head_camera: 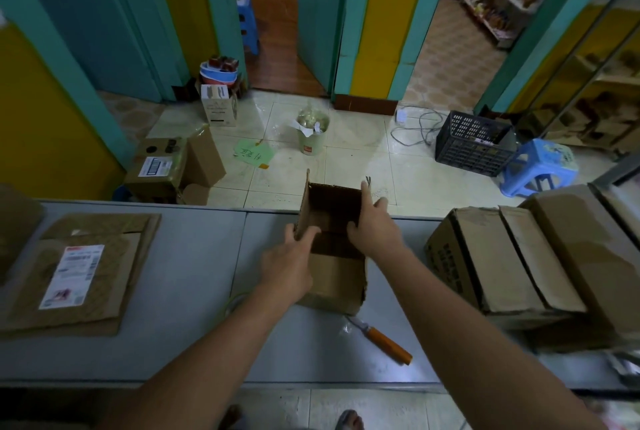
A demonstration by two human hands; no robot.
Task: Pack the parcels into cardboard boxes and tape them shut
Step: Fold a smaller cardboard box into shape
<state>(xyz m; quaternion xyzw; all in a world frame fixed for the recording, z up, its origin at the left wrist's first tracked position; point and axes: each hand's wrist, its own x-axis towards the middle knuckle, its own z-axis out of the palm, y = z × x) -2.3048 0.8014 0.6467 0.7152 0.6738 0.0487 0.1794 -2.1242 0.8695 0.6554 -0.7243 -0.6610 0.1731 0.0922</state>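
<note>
A small open cardboard box (334,277) stands on the grey table (194,277) in the middle, its flaps up and its inside dark. My left hand (289,265) grips the box's left flap, fingers curled over its edge. My right hand (375,225) holds the right flap, thumb inside and fingers stretched along its outer face. A roll of clear tape (235,301) lies partly hidden behind my left forearm. I cannot see anything inside the box.
Flattened cardboard with a shipping label (78,273) lies at the left. Several closed cartons (519,263) are stacked at the right. An orange-handled knife (384,341) lies just in front of the box. Beyond the table are floor boxes, a bin, a black crate (474,143) and a blue stool (540,166).
</note>
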